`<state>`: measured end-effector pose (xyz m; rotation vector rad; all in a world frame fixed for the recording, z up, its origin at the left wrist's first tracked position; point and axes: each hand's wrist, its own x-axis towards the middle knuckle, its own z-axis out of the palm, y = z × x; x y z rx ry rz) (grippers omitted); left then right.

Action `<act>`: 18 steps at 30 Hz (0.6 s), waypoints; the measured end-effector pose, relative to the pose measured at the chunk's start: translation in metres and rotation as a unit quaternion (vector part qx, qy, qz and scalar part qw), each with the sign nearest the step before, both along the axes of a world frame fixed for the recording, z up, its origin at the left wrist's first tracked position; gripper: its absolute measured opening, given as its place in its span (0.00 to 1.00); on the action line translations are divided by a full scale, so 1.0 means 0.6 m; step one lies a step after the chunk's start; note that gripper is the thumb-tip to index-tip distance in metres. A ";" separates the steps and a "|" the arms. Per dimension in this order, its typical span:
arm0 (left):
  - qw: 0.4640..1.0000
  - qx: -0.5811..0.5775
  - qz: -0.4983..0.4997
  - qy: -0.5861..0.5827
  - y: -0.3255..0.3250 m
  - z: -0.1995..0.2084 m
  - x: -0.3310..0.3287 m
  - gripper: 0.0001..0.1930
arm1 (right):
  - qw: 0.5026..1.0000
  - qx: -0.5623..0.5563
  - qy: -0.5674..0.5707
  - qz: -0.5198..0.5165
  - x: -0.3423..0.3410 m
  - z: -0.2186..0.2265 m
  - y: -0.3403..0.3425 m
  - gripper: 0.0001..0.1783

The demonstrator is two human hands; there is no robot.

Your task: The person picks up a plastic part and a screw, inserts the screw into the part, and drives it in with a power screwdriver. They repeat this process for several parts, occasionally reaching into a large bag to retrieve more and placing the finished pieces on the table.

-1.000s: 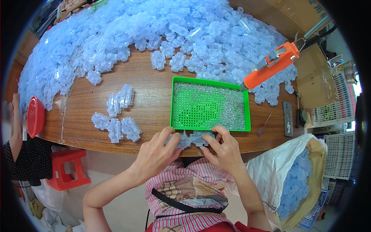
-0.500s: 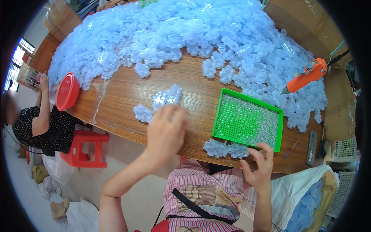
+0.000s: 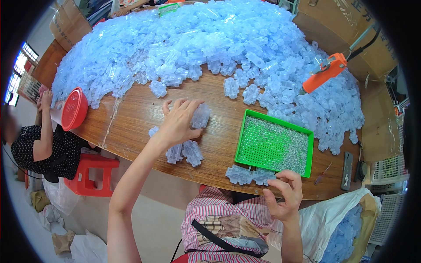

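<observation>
Translucent pale-blue plastic is the material of the moulded part (image 3: 201, 115) under the left hand (image 3: 179, 120); it lies on the wooden table (image 3: 131, 118), just in front of the big heap and well left of the green tray. The left hand's fingers are spread and curled over the part, fingertips on its upper edge, with the forearm stretched far out from the body. A sound grasp here calls for closing thumb and fingers on opposite long sides of that one part, so that the loose small cluster of parts (image 3: 184, 152) lying nearer the table edge is not dragged along.

The right hand (image 3: 285, 193) rests at the near table edge, thumb and forefinger pressed together; what they pinch is too small to make out. Its fingertips are just beside two joined parts (image 3: 250, 175) that lie touching the tray's near rim.

The green tray (image 3: 239, 151), filled with many small pale pieces, sits to the right of the reach and does not obstruct it. Behind everything, the heap of blue parts (image 3: 210, 48) covers most of the table. An orange power tool (image 3: 322, 76) hangs over the heap's right side, clear of both hands. A red bowl (image 3: 73, 108) stands at the left table end, beside a seated person in a dotted top (image 3: 39, 149) and a red stool (image 3: 94, 173). A white sack of blue parts (image 3: 337, 228) stands at lower right.
</observation>
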<state>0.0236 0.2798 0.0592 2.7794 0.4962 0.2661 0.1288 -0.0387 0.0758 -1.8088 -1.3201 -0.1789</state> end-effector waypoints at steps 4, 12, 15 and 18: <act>0.992 0.004 -0.049 -0.117 -0.074 0.028 0.001 0.39 | 0.993 0.001 0.113 -0.017 -0.016 0.008 0.018 0.13; 0.972 -0.024 -0.108 -0.205 -0.237 0.041 0.020 0.38 | 0.807 0.142 0.573 0.023 -0.040 0.003 0.056 0.26; 0.971 -0.068 -0.113 -0.198 -0.257 0.045 0.021 0.41 | 0.776 0.165 0.607 -0.033 -0.015 0.010 0.013 0.20; 0.977 -0.065 -0.133 -0.156 -0.251 0.024 0.006 0.42 | 0.745 0.112 0.652 -0.091 0.030 0.007 -0.084 0.18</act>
